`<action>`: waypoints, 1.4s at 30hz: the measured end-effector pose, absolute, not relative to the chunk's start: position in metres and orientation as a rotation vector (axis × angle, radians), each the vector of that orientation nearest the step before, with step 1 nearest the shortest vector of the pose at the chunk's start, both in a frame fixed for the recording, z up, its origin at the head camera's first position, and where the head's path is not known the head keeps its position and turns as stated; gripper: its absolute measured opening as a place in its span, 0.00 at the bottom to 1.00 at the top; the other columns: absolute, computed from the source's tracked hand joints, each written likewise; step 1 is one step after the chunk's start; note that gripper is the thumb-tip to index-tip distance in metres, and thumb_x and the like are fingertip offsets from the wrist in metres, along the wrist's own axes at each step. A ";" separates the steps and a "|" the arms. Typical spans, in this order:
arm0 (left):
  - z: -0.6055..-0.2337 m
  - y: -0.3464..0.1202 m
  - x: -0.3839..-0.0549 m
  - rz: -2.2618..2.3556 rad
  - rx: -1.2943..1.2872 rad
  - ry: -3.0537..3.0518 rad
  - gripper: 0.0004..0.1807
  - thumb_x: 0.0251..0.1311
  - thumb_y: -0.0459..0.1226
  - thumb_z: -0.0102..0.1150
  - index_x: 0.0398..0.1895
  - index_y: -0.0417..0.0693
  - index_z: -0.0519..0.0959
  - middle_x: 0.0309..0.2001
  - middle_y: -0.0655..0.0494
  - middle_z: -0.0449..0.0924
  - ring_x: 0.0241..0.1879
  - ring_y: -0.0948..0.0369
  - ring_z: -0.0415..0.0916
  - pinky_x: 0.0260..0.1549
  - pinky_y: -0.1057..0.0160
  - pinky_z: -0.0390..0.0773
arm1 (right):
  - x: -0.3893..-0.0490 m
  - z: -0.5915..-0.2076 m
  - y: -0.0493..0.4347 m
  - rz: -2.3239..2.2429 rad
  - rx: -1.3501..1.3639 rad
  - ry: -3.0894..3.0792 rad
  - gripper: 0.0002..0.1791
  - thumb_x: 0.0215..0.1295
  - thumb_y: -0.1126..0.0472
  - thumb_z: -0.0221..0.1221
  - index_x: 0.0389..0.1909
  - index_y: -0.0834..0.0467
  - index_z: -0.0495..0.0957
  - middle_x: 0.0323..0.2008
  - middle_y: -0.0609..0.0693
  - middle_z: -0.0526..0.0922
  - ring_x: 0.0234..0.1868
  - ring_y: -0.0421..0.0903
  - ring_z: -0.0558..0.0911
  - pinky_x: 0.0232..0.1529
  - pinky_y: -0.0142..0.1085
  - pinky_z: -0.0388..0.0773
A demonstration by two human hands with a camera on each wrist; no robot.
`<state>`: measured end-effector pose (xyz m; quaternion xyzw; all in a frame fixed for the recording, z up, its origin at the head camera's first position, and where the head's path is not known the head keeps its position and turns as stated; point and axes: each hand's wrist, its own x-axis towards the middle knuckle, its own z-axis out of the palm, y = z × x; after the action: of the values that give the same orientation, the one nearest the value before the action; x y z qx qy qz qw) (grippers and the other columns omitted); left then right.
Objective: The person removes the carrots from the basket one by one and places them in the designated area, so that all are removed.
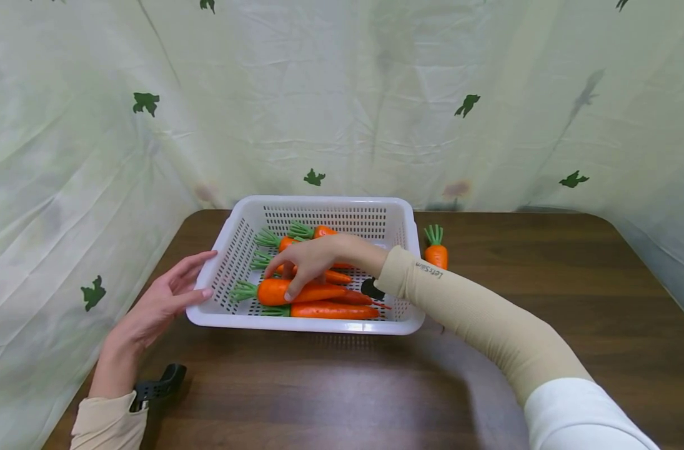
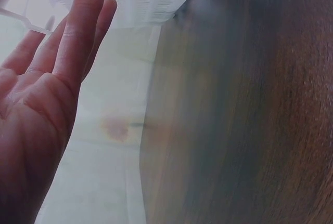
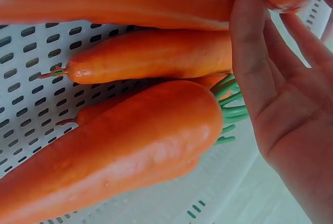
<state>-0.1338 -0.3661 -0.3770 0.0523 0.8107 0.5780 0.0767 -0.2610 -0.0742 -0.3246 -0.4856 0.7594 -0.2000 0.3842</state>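
The big orange carrot (image 1: 313,294), among others in the white basket (image 1: 319,327) near the far edge of the surface (image 1: 342,381), could roll free because its skin looks slick; the basket could also slide, as the left hand (image 1: 164,297) only rests spread against its left rim. Reaching across the basket's right rim, the right hand (image 1: 310,256) points downward, thumb and fingers pinching that carrot near its leafy end.

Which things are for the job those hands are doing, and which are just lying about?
For the job, it seems:
- white basket, left hand at its edge
- carrots inside, right hand on one
- perhaps the lone carrot beside the basket

Just around:
- leaf-patterned sheet behind
- brown table underneath
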 end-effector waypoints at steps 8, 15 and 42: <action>-0.375 -0.364 -0.132 1.730 0.149 2.435 0.36 0.68 0.37 0.56 0.76 0.65 0.55 0.74 0.52 0.55 0.60 0.62 0.70 0.49 0.55 0.79 | -0.257 -0.321 -0.067 -0.582 -1.207 1.917 0.33 0.64 0.56 0.65 0.70 0.44 0.66 0.56 0.49 0.72 0.52 0.44 0.73 0.37 0.37 0.82; -0.373 -0.364 -0.131 1.730 0.188 2.434 0.36 0.69 0.36 0.56 0.77 0.64 0.55 0.74 0.50 0.54 0.59 0.61 0.70 0.49 0.56 0.79 | -0.253 -0.315 -0.062 -0.693 -1.232 1.904 0.37 0.64 0.59 0.64 0.73 0.44 0.61 0.57 0.48 0.70 0.51 0.48 0.74 0.33 0.40 0.83; -0.375 -0.364 -0.134 1.758 0.206 2.397 0.35 0.69 0.34 0.54 0.76 0.62 0.55 0.70 0.53 0.59 0.57 0.62 0.72 0.46 0.56 0.81 | -0.253 -0.301 -0.023 -1.183 -1.165 1.953 0.32 0.64 0.61 0.64 0.66 0.41 0.64 0.58 0.49 0.70 0.40 0.52 0.83 0.32 0.47 0.84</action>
<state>-0.1337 -0.3645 -0.3747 0.0690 0.8019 0.5879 0.0809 -0.2526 -0.0230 -0.3011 -0.4354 0.7304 -0.4424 0.2850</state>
